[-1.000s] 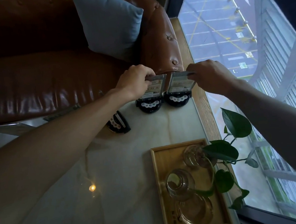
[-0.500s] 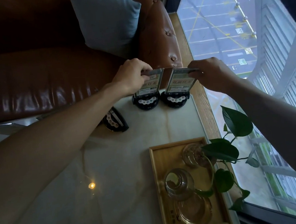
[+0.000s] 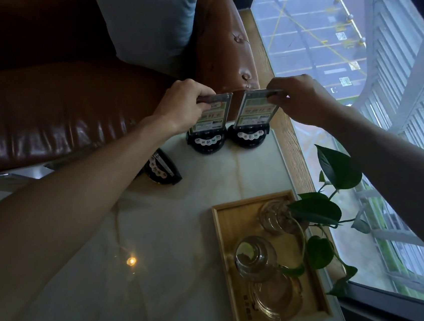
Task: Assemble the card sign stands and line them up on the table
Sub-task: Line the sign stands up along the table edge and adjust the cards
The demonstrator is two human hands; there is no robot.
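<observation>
So, from the head camera, the only view to go by: two card sign stands are upright side by side at the far end of the table (image 3: pixel 162 244), close to the sofa arm (image 3: pixel 223 54) and the wooden sill (image 3: pixel 288 139). The left hand (image 3: pixel 181 106) pinches the top edge of the left stand (image 3: pixel 208 124); the right hand (image 3: pixel 296 99) pinches the top edge of the right stand (image 3: pixel 251 117). Both hands are closed on their cards, thumb and fingers gripping the clear upper rim. The two bases sit just beside each other, nearly touching, so this pair looks assembled and more or less lined up.

What seems left is the third base (image 3: pixel 162 168), lying tilted on the table under the left forearm with no card that I can make out (it is half hidden, so I would not swear to it).

As for materials: the stands are glossy black rounded bases with a row of small pale buttons, each carrying a stiff clear acrylic panel with a printed green-and-white card. The tabletop is pale polished stone, reflecting little lamps. Nearer stands a wooden tray (image 3: pixel 224 250) holding glassware, with a leafy plant (image 3: pixel 337 165) trailing over it.
</observation>
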